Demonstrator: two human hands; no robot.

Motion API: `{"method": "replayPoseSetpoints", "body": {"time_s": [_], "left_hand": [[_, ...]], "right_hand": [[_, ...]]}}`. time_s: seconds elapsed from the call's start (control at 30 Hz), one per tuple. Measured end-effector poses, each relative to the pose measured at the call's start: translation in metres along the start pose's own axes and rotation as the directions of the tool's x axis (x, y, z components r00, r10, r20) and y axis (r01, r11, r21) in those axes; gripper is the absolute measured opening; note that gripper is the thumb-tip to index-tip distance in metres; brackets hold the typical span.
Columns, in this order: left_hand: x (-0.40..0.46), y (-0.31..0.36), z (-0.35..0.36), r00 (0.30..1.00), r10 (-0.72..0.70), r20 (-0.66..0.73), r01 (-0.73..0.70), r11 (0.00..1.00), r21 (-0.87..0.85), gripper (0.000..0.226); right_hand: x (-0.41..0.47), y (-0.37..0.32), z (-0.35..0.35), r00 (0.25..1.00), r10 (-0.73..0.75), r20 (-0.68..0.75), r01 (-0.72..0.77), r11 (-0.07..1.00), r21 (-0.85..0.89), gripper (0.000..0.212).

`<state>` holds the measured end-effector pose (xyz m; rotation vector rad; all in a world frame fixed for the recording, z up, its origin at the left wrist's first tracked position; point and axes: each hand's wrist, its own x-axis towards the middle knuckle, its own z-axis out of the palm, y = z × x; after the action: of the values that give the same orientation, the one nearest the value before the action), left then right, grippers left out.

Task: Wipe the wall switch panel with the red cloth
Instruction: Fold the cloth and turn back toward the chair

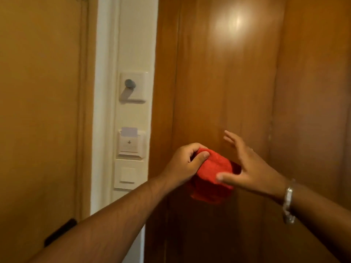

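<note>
A bunched red cloth (210, 177) hangs in the air in front of a wooden panel, held between both hands. My left hand (186, 162) grips its top left edge with fingers curled. My right hand (247, 168) touches the cloth's right side with the thumb pressed on it and the fingers spread. The white wall switch panel (130, 174) sits on a narrow cream wall strip, just left of my left wrist. Above it are a key card holder (131, 144) with a card in it and a plate with a grey knob (133, 86).
A wooden door (41, 111) fills the left side, with a dark handle (60, 232) low down. Glossy wooden panelling (237, 73) covers the right side. A silver bracelet (287, 202) is on my right wrist.
</note>
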<state>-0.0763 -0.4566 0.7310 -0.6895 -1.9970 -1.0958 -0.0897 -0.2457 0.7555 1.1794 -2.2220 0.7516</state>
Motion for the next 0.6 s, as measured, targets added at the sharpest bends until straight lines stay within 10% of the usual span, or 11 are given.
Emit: {"method": "replayPoseSetpoints", "body": {"time_s": [0.07, 0.17, 0.37, 0.6], "left_hand": [[0.002, 0.004, 0.035, 0.998, -0.03, 0.049, 0.032, 0.999, -0.043, 0.016], [0.006, 0.008, 0.089, 0.986, -0.049, 0.158, 0.059, 0.996, -0.061, 0.02], [0.023, 0.02, 0.206, 0.925, -0.016, 0.379, 0.066, 0.991, -0.12, 0.021], [0.008, 0.029, 0.345, 0.661, 0.034, 0.75, -0.068, 0.998, 0.015, 0.029]], "right_hand": [[-0.018, 0.026, -0.027, 0.979, 0.158, 0.126, -0.186, 0.951, 0.247, 0.083], [-0.049, 0.066, -0.062, 0.974, 0.177, 0.143, -0.197, 0.97, 0.141, 0.019], [-0.13, 0.126, -0.115, 0.951, 0.276, 0.137, -0.247, 0.949, -0.196, 0.023], [-0.251, 0.189, -0.131, 0.81, 0.563, 0.161, -0.494, 0.805, -0.329, 0.027]]}}
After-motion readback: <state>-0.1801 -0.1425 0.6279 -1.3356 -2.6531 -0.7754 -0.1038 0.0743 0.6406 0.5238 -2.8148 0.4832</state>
